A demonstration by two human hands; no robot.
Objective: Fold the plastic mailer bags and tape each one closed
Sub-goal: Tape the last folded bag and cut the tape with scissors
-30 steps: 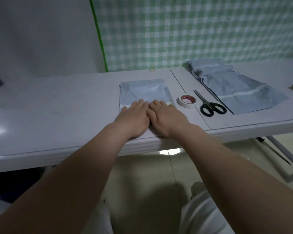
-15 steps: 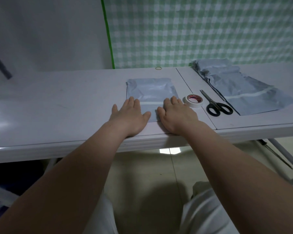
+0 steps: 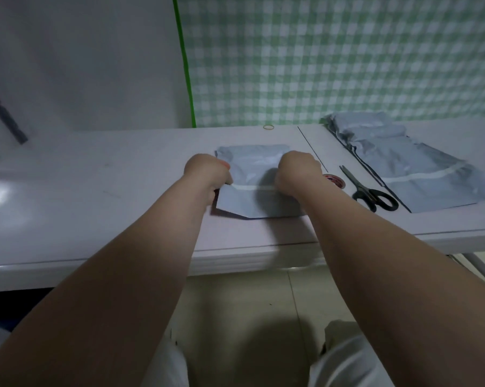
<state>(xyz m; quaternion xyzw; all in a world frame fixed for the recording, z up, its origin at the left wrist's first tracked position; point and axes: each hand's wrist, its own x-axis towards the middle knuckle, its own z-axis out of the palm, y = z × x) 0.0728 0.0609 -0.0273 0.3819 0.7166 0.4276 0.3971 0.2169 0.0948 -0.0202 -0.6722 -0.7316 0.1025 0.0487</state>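
Note:
A grey plastic mailer bag [image 3: 253, 174] with a white adhesive strip lies flat on the white table [image 3: 96, 191] in front of me. My left hand [image 3: 207, 170] is closed on the bag's left edge. My right hand [image 3: 297, 171] is closed on its right edge. The bag's near left corner is lifted off the table. A roll of tape [image 3: 334, 180] with a red core sits just right of my right hand, partly hidden by it.
Black-handled scissors [image 3: 369, 192] lie right of the tape. A pile of grey mailer bags [image 3: 403, 160] spreads over the table's right side. A rubber band [image 3: 269, 126] lies at the far edge. A green checked cloth hangs behind.
Both hands were flat on the bag's near part. They have moved apart and forward to its side edges and closed on them; the near left corner has risen.

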